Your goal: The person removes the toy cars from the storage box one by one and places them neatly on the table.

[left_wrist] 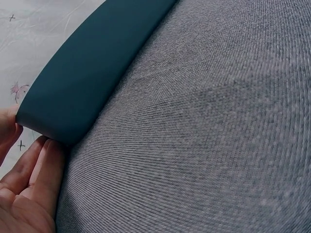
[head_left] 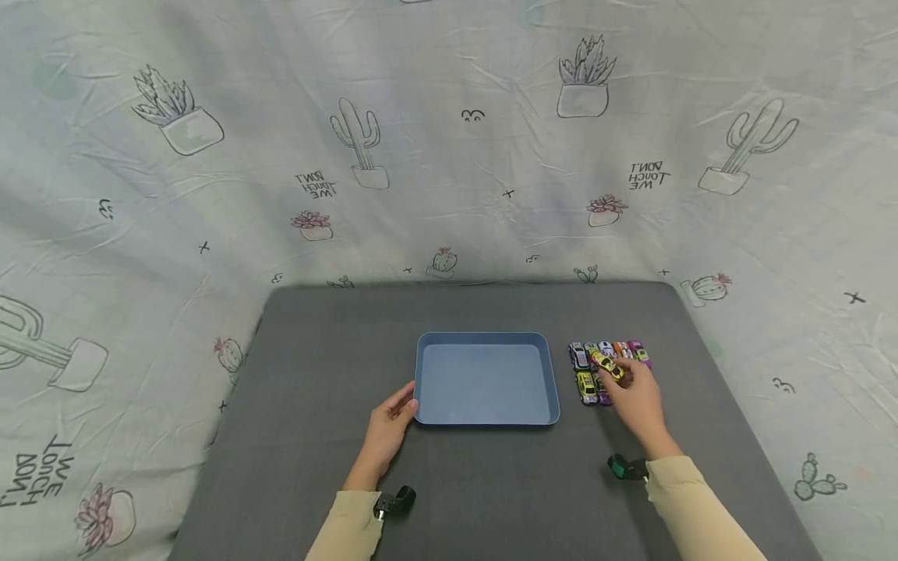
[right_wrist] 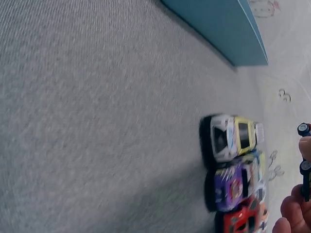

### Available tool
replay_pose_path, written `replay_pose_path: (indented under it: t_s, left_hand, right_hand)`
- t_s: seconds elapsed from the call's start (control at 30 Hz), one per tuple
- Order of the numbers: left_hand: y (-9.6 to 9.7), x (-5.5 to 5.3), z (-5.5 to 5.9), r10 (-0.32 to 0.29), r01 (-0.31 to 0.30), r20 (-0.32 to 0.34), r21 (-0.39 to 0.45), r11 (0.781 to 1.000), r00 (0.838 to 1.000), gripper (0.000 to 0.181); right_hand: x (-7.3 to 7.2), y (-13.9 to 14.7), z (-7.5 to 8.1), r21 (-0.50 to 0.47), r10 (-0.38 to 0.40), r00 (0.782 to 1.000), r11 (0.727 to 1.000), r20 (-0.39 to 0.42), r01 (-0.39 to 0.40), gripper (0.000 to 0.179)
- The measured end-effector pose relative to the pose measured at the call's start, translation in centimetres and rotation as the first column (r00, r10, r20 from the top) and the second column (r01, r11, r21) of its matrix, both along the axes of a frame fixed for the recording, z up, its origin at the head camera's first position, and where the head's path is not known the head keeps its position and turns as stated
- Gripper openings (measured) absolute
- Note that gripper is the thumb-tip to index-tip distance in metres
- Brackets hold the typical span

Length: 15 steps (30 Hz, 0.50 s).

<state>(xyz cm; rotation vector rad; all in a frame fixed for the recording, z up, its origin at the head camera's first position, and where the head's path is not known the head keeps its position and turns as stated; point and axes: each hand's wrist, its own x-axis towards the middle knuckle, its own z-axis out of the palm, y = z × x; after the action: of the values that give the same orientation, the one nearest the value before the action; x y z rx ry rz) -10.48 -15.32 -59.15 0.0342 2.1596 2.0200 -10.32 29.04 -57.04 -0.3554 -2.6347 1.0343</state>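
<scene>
My right hand point(head_left: 640, 405) pinches a yellow toy car point(head_left: 607, 365) between thumb and fingers, over a cluster of other toy cars. In the right wrist view, only dark wheels point(right_wrist: 304, 167) and part of the held car's body show at the right edge, by the fingertips. Below it, another yellow toy car point(head_left: 586, 389) and a purple one point(right_wrist: 230, 188) stand side by side, with a red toy car point(right_wrist: 239, 217) beside them. At the near left corner of a blue rectangular tray point(head_left: 487, 418), my left hand point(head_left: 387, 427) grips the rim and outer wall.
Several more toy cars, among them a purple-and-green one point(head_left: 640, 352), form the far row right of the tray. Everything stands on a grey cloth-covered table point(head_left: 337, 335). A pale curtain point(head_left: 449, 171) printed with cacti hangs behind it and along both sides.
</scene>
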Motion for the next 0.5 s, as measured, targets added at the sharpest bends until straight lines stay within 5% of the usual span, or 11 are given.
replay_pose_path:
  t_s: [0.27, 0.5]
  left_hand:
    - [0.2, -0.2, 0.0, 0.015, -0.015, 0.0, -0.003, 1.0, 1.0, 0.044]
    - [0.2, -0.4, -0.3, 0.016, -0.016, 0.007, 0.01, 1.0, 1.0, 0.044]
  right_hand:
    - [0.2, 1.5, -0.5, -0.07, -0.14, 0.988, 0.987, 0.07, 0.145, 0.05]
    - [0.2, 2.7, -1.3, -0.158, -0.269, 0.96, 0.947, 0.075, 0.278, 0.053]
